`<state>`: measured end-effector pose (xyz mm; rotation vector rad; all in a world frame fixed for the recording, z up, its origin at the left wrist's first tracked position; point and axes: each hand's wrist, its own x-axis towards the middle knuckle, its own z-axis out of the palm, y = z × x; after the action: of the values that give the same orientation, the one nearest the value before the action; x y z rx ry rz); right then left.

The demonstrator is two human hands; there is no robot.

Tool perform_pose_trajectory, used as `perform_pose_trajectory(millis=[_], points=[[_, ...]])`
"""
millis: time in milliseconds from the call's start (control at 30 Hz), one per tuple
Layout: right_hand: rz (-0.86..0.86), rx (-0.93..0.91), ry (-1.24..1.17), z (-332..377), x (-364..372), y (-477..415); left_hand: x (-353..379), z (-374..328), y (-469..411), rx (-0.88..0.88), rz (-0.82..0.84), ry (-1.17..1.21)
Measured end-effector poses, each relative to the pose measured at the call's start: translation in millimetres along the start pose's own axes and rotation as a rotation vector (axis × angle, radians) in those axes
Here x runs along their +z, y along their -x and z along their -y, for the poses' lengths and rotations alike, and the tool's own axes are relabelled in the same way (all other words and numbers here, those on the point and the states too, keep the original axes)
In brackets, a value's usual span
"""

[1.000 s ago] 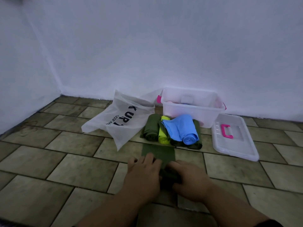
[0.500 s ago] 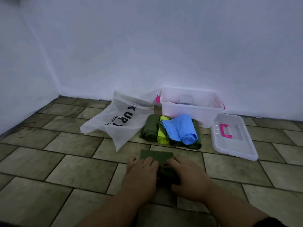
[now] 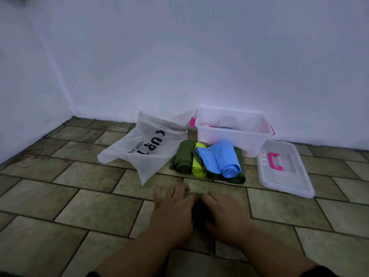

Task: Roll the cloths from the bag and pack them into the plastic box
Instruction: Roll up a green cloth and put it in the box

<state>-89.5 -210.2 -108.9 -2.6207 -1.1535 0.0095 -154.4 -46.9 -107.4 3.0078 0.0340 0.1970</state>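
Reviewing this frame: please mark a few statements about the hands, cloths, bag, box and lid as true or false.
1. The left hand and right hand both grip a dark green cloth on the tiled floor. True.
2. The lid sits closed on the plastic box. False: the lid lies on the floor, right of the open box.
3. The blue rolled cloth is inside the box. False: it lies on the floor in front of the box.
4. The white bag lies left of the rolled cloths. True.
5. The lid's handle is pink. True.
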Motion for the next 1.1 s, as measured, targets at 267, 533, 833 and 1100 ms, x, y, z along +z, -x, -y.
perform_pose_trajectory(millis=[267,533,833,1100], points=[[0.027,-0.029,0.051,0.9,-4.9,-4.7,-2.5,2.6,-8.0,-0.088,0.003,0.01],[0.171,0.35,-0.199,19.2,-16.6,-26.2,-9.0,-37.2,-17.4,-0.884,0.106,1.431],[0.107,0.477,-0.85,33.5,-14.8,-5.9,-30.9,-25.7,-24.2,-1.121,0.247,1.821],[0.058,0.546,-1.39,5.9,-58.1,-30.1,-59.4,-34.5,-57.9,-0.761,0.248,1.718]])
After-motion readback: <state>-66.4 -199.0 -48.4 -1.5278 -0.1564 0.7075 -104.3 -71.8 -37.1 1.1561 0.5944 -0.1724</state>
